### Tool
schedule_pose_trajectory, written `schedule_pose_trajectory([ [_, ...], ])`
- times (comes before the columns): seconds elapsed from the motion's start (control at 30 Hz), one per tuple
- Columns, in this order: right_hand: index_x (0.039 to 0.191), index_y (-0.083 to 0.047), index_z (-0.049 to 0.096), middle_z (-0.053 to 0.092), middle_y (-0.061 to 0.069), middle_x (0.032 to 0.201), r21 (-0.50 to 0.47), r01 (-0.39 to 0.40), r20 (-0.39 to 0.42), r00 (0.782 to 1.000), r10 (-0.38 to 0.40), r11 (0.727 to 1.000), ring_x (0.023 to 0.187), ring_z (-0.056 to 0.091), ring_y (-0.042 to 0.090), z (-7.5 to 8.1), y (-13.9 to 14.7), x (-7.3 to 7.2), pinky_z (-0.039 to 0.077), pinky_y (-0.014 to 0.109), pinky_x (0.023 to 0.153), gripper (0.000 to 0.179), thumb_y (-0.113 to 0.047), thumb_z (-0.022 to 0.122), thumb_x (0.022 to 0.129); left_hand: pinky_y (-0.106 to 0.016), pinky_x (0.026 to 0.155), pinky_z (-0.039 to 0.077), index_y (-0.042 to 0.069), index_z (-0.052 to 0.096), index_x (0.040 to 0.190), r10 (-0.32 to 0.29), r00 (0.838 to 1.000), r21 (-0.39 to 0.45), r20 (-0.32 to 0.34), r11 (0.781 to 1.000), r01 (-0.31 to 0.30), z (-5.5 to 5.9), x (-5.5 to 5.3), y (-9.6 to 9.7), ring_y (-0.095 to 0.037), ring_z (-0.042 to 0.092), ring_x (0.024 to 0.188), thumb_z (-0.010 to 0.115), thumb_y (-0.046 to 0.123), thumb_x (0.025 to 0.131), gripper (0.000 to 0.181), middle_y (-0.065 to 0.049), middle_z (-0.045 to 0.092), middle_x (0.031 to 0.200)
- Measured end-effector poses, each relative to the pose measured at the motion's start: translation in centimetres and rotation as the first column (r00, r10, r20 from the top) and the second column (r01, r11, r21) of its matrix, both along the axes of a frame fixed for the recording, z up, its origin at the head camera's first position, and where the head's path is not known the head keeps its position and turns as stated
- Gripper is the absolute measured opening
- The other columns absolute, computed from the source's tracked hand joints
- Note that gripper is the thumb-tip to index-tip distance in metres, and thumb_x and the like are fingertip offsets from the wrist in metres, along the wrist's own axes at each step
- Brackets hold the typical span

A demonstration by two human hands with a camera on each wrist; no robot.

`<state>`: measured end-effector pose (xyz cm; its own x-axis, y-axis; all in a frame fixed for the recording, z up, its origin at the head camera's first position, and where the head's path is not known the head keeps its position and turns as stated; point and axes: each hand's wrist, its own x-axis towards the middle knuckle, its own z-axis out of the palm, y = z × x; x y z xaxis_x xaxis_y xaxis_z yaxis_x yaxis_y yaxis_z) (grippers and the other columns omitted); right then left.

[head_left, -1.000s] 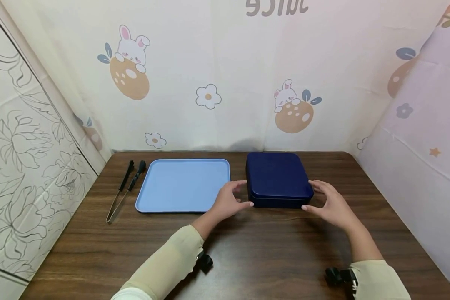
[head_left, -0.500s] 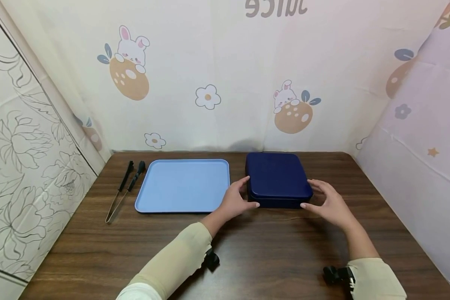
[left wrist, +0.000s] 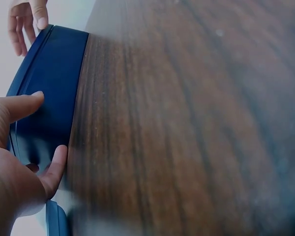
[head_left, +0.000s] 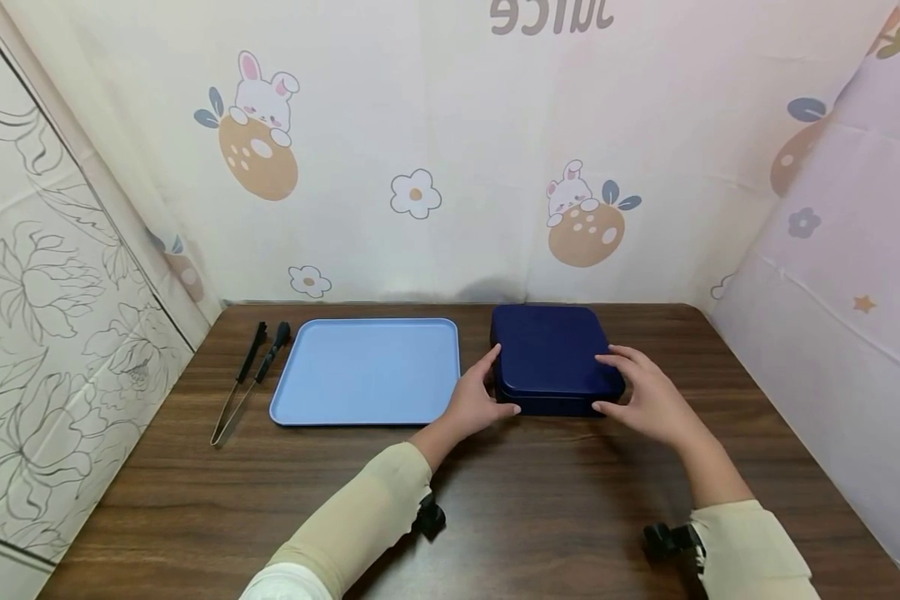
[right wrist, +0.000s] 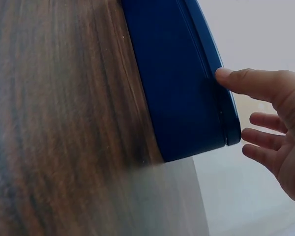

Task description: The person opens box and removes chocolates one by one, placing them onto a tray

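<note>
Right behind the dark wood-grain table (head_left: 540, 533) hangs a cream curtain (head_left: 480, 233), printed with bunnies (head_left: 264, 104) hugging tan fruit (head_left: 258, 171), grey mirror-reversed lettering (head_left: 552, 17) high above the table. To the table's right there's pinkish cloth (head_left: 870, 400); to its left, a white panel (head_left: 30, 400) with line-drawn blossoms (head_left: 26, 450). Soft light glosses the table.

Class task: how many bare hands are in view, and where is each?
2. The left hand is at the left side of the dark blue rectangular box; the right hand is at its right front corner. No others show.
</note>
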<state>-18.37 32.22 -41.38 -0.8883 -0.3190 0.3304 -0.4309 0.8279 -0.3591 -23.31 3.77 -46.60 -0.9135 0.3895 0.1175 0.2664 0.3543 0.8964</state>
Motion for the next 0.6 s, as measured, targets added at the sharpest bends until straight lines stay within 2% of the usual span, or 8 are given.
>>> schedule_pose_trajectory([
  [0.03,0.132,0.001,0.056,0.041,0.028,0.141,0.01,-0.007,0.001,1.0,0.007,1.0,0.065,0.056,0.012,0.1,-0.1,-0.1,0.05,0.033,0.062,0.068,-0.013,0.086,0.073,-0.023,0.067,0.05,0.022,0.025,0.156,0.009,1.0,-0.007,0.001,1.0,-0.009,0.0,0.0,0.0,-0.015,0.06,0.091,0.085,0.011,0.076,0.101,-0.007,0.053,0.138],
  [0.07,0.131,0.0,0.057,0.041,0.028,0.141,0.017,-0.014,-0.001,1.0,0.014,1.0,0.068,0.058,0.014,0.2,-0.2,-0.2,0.052,0.034,0.066,0.067,-0.012,0.087,0.073,-0.023,0.065,0.049,0.022,0.026,0.156,0.016,1.0,-0.01,0.0,1.0,-0.016,0.0,0.0,0.1,-0.014,0.059,0.083,0.085,0.012,0.076,0.101,-0.007,0.056,0.134],
  [0.13,0.13,0.0,0.058,0.041,0.029,0.141,0.034,-0.024,0.006,1.0,0.024,0.999,0.088,0.063,0.025,0.4,-0.4,-0.4,0.052,0.042,0.079,0.066,-0.012,0.087,0.072,-0.024,0.062,0.048,0.022,0.027,0.156,0.029,1.0,-0.012,0.003,1.0,-0.029,0.0,0.0,0.1,-0.012,0.056,0.072,0.085,0.011,0.076,0.099,-0.009,0.059,0.128],
  [0.2,0.13,0.0,0.058,0.04,0.029,0.142,0.061,-0.03,0.022,0.999,0.029,0.998,0.111,0.055,0.039,0.7,-0.7,-0.6,0.045,0.054,0.091,0.066,-0.013,0.087,0.072,-0.023,0.06,0.048,0.022,0.027,0.156,0.036,0.999,-0.024,0.003,0.999,-0.035,-0.1,-0.1,0.1,-0.011,0.055,0.068,0.085,0.012,0.076,0.099,-0.01,0.06,0.126],
  [0.27,0.13,-0.001,0.058,0.04,0.029,0.143,0.085,-0.037,0.041,0.999,0.034,0.996,0.128,0.037,0.05,0.9,-1.0,-0.8,0.034,0.065,0.098,0.066,-0.014,0.087,0.072,-0.023,0.061,0.048,0.021,0.027,0.156,0.036,0.999,-0.029,-0.004,0.999,-0.036,-0.1,-0.1,0.1,-0.013,0.057,0.073,0.086,0.013,0.076,0.099,-0.01,0.059,0.128],
  [0.4,0.131,-0.002,0.059,0.038,0.029,0.144,0.135,-0.061,0.074,0.996,0.051,0.989,0.13,0.036,0.05,1.3,-1.7,-1.1,0.034,0.063,0.099,0.065,-0.015,0.086,0.074,-0.023,0.064,0.048,0.018,0.028,0.155,0.041,0.999,-0.036,-0.022,0.998,-0.041,-0.2,-0.2,0.1,-0.021,0.06,0.087,0.086,0.013,0.075,0.1,-0.01,0.059,0.129],
  [0.6,0.129,-0.004,0.061,0.043,0.03,0.141,0.238,-0.104,0.068,0.994,0.09,0.966,0.126,0.042,0.051,1.6,-2.7,-1.7,0.039,0.061,0.097,0.062,-0.015,0.086,0.073,-0.023,0.069,0.048,0.019,0.028,0.155,0.043,0.999,-0.037,-0.023,0.998,-0.044,-0.2,-0.2,0.0,-0.018,0.059,0.105,0.086,0.014,0.075,0.099,-0.007,0.054,0.139],
])
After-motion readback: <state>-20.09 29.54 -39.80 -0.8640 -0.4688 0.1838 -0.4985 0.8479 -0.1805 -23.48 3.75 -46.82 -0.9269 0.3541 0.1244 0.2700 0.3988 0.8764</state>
